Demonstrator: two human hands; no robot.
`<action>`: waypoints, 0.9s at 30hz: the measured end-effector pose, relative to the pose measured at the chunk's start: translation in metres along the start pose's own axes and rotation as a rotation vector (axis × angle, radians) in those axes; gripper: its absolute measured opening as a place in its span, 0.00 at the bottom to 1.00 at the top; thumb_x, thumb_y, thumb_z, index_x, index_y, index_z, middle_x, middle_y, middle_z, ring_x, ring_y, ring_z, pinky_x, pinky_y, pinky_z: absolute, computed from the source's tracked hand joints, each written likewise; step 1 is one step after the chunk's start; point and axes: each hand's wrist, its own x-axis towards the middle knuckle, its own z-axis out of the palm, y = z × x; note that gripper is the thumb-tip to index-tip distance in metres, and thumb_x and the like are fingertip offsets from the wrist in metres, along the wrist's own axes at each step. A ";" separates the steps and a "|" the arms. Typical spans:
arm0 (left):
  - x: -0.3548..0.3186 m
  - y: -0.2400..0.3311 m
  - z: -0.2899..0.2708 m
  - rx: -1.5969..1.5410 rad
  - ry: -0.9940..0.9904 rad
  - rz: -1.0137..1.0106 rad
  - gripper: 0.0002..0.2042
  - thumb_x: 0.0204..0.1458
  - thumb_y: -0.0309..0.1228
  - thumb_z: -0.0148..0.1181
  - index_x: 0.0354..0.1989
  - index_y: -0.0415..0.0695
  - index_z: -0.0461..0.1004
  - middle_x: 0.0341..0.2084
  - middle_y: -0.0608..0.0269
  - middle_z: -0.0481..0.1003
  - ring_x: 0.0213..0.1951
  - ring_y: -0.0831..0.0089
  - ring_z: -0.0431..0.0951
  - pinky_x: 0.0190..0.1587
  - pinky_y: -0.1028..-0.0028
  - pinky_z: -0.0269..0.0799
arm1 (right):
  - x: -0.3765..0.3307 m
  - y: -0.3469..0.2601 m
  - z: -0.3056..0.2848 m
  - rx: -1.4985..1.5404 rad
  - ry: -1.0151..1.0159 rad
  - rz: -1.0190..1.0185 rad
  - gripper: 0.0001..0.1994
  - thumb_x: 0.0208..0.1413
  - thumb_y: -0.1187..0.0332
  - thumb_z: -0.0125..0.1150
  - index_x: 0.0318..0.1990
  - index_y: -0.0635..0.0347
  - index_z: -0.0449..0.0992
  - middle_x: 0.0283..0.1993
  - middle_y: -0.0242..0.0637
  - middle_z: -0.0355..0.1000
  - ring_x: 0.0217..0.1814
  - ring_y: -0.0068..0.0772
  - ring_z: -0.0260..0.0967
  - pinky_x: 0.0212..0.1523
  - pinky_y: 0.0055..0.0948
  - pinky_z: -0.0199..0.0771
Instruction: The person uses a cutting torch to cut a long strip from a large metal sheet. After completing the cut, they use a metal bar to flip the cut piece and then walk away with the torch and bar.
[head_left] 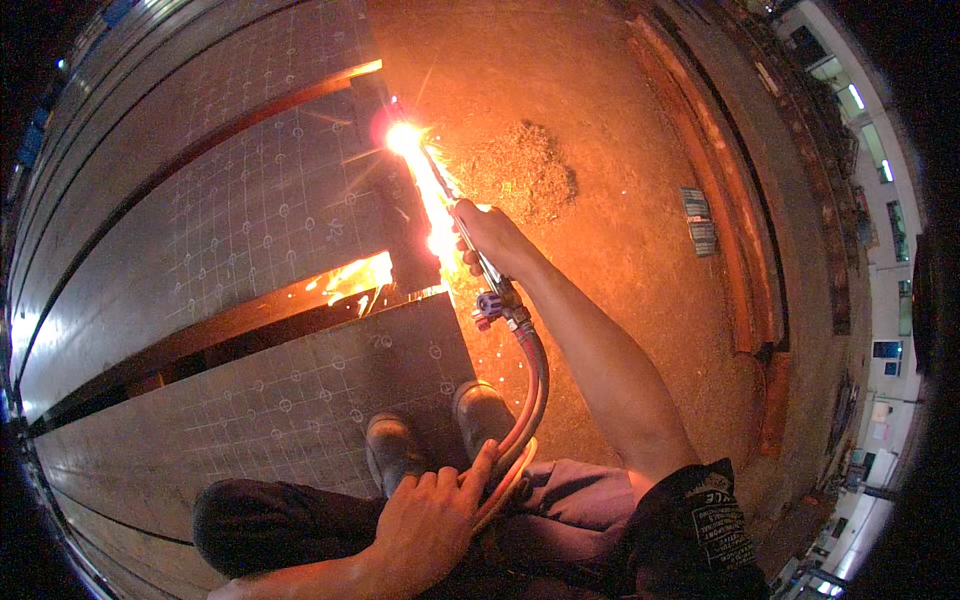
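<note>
One torch [492, 303], right hand [492, 236] gripping; two hoses [538, 380] touching left hand [430, 515].

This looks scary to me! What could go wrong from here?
The bare right hand grips the torch close to bright sparks, so it might get burned. Sparks also show near the boots; hot bits could land on them. The hoses curve back past the bare left hand, and a stray spark could perhaps damage them.
</note>
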 end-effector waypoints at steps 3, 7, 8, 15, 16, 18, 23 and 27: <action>0.000 0.000 0.001 -0.002 0.005 0.002 0.37 0.51 0.37 0.56 0.70 0.42 0.50 0.26 0.58 0.73 0.28 0.64 0.77 0.32 0.67 0.74 | -0.001 -0.001 -0.002 -0.001 -0.027 -0.007 0.23 0.56 0.48 0.49 0.36 0.63 0.69 0.26 0.35 0.65 0.20 0.24 0.63 0.20 0.30 0.68; 0.000 0.004 -0.008 0.014 0.004 0.006 0.36 0.51 0.35 0.55 0.70 0.43 0.49 0.27 0.57 0.73 0.29 0.63 0.78 0.33 0.66 0.75 | -0.005 -0.004 -0.001 0.002 -0.052 -0.021 0.22 0.57 0.48 0.49 0.36 0.63 0.69 0.26 0.35 0.65 0.20 0.25 0.63 0.19 0.30 0.68; 0.001 0.006 -0.010 0.020 0.002 0.007 0.36 0.51 0.35 0.54 0.70 0.43 0.49 0.27 0.57 0.73 0.29 0.63 0.78 0.33 0.66 0.75 | -0.003 -0.002 -0.001 0.013 -0.048 -0.017 0.22 0.57 0.48 0.49 0.36 0.63 0.69 0.26 0.35 0.65 0.20 0.25 0.63 0.19 0.30 0.68; 0.000 0.006 -0.011 0.003 0.004 0.008 0.36 0.51 0.31 0.53 0.71 0.44 0.48 0.28 0.57 0.73 0.31 0.63 0.78 0.34 0.66 0.75 | 0.004 0.005 -0.001 0.028 -0.026 -0.010 0.22 0.57 0.49 0.49 0.36 0.63 0.69 0.26 0.35 0.64 0.19 0.25 0.62 0.18 0.30 0.67; 0.000 0.006 -0.011 0.011 0.000 0.008 0.36 0.51 0.32 0.53 0.71 0.44 0.48 0.28 0.57 0.73 0.31 0.63 0.78 0.34 0.66 0.75 | 0.004 0.005 -0.002 0.019 -0.028 -0.008 0.22 0.57 0.49 0.49 0.36 0.63 0.69 0.26 0.35 0.64 0.19 0.25 0.62 0.18 0.30 0.67; 0.000 0.006 -0.010 0.023 -0.012 0.005 0.36 0.51 0.32 0.53 0.71 0.44 0.48 0.28 0.57 0.74 0.31 0.64 0.78 0.34 0.66 0.75 | 0.001 0.004 -0.002 0.006 -0.031 -0.017 0.22 0.57 0.49 0.48 0.35 0.64 0.69 0.26 0.34 0.64 0.19 0.25 0.63 0.19 0.31 0.67; -0.001 0.005 -0.006 0.042 0.078 0.024 0.35 0.51 0.32 0.52 0.70 0.44 0.51 0.27 0.57 0.74 0.30 0.64 0.78 0.34 0.66 0.75 | -0.006 -0.003 -0.002 -0.065 -0.044 -0.055 0.23 0.57 0.48 0.47 0.35 0.64 0.69 0.24 0.34 0.65 0.19 0.25 0.63 0.20 0.31 0.67; -0.001 0.004 -0.007 0.013 0.090 0.037 0.34 0.51 0.31 0.52 0.70 0.44 0.51 0.26 0.55 0.74 0.29 0.64 0.78 0.33 0.67 0.75 | -0.008 -0.002 -0.003 -0.054 -0.040 -0.087 0.23 0.57 0.47 0.47 0.34 0.63 0.70 0.24 0.34 0.65 0.18 0.25 0.62 0.20 0.30 0.67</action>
